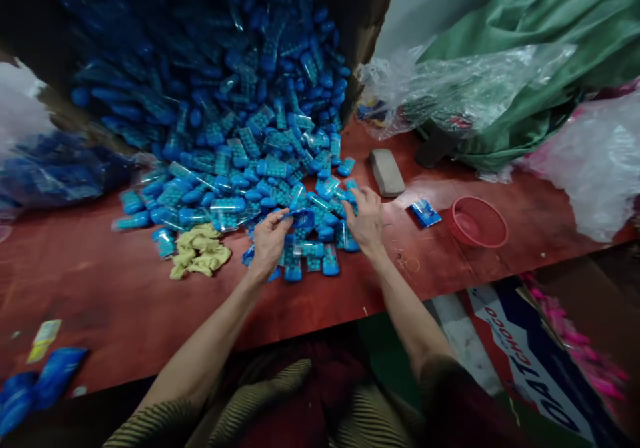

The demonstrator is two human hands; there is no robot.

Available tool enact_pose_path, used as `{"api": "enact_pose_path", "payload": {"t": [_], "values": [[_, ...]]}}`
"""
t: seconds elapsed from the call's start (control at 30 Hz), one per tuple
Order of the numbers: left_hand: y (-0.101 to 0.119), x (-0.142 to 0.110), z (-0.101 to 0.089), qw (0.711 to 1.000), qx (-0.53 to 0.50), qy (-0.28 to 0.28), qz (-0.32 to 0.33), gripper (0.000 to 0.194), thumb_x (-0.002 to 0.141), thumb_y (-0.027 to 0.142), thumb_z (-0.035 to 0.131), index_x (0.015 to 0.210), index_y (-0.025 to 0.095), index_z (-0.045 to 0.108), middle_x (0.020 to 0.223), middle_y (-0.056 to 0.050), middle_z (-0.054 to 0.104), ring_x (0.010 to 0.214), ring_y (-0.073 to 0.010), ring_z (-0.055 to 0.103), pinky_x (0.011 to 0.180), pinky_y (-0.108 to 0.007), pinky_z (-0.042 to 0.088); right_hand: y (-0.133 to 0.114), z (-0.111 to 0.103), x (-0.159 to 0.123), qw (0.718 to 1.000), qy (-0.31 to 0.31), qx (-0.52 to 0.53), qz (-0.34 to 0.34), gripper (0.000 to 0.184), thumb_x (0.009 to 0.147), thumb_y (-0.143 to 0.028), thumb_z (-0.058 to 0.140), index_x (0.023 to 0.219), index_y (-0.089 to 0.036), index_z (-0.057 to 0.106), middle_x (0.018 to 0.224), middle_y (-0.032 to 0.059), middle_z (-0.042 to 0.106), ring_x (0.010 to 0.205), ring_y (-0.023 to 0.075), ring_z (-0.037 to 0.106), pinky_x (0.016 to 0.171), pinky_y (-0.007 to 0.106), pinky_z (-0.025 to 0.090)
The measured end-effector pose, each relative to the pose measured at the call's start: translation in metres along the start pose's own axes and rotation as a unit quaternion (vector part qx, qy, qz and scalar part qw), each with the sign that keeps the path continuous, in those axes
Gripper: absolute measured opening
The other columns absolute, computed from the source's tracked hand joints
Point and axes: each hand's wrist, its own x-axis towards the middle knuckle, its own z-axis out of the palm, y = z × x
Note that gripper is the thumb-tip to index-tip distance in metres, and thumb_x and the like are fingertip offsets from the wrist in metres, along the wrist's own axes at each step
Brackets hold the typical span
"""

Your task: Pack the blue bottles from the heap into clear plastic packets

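While left hand (pixel 269 240) pinches blue wrapper (pixel 304 220) by edge, right hand (pixel 367 223) half-curled at four o'clock of pile (pixel 274 168), grip unclear; light pinch avoids creasing.

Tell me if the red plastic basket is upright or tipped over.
Upright: the red plastic basket has its round rim facing up, showing its inside from above.

Garment (pixel 333 403): dark maroon, carries tan-and-black stripes; left sleeve (pixel 156 425), striped; right sleeve (pixel 453 391), dark; left hand (pixel 270 241), right hand (pixel 367 221), bare
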Motion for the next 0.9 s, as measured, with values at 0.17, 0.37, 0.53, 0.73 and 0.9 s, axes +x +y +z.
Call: {"api": "enact_pose_path", "payload": {"t": [0.17,0.37,0.53,0.73,0.9], "values": [[0.007,-0.035,-0.036,0.983,-0.133,-0.054,-0.118,0.028,0.058,0.038,0.076,0.066,0.015,0.062,0.055,0.001,0.057,0.051,-0.0107,0.05,0.05,-0.023,0.04,-0.035,-0.023,-0.089,0.996,-0.081,-0.029,-0.016,0.031,0.091,-0.044,0.042,0.089,-0.021,0.062,0.083,0.0083,0.062,0.079,0.0212,0.056,0.066,0.03,0.041],[-0.012,-0.076,-0.078,0.934,-0.195,-0.066,-0.292,0.021,0.064,0.03,0.074,0.066,0.014,0.06,0.053,-0.003,0.06,0.048,-0.0123,0.055,0.044,-0.022,0.043,-0.052,-0.002,-0.127,0.983,-0.138,-0.117,0.022,0.027,0.084,-0.033,0.052,0.107,-0.02,0.058,0.097,0.0119,0.059,0.087,0.025,0.053,0.06,0.03,0.039],[-0.025,-0.1,-0.11,0.923,-0.209,-0.01,-0.323,0.012,0.072,0.022,0.067,0.069,0.013,0.06,0.056,-0.005,0.061,0.049,-0.0122,0.057,0.044,-0.02,0.045,-0.037,-0.014,-0.119,0.986,-0.128,-0.037,0.096,0.031,0.079,-0.027,0.05,0.109,-0.016,0.055,0.093,0.0115,0.062,0.084,0.0245,0.058,0.063,0.032,0.043],[-0.024,-0.107,-0.115,0.894,-0.26,-0.019,-0.364,0.018,0.082,0.021,0.056,0.065,0.015,0.055,0.047,-0.003,0.053,0.045,-0.0129,0.055,0.041,-0.02,0.044,-0.042,-0.019,-0.13,0.988,-0.129,0.031,0.074,0.038,0.082,-0.024,0.043,0.119,-0.015,0.051,0.091,0.0103,0.063,0.079,0.0214,0.059,0.068,0.032,0.047],[-0.023,-0.107,-0.115,0.881,-0.289,-0.033,-0.374,0.018,0.085,0.02,0.051,0.068,0.016,0.052,0.047,-0.001,0.052,0.045,-0.0132,0.054,0.04,-0.02,0.043,-0.061,-0.009,-0.132,0.992,-0.116,-0.025,0.042,0.036,0.089,-0.02,0.033,0.117,-0.014,0.055,0.104,0.013,0.061,0.097,0.0232,0.055,0.075,0.033,0.046]]}}
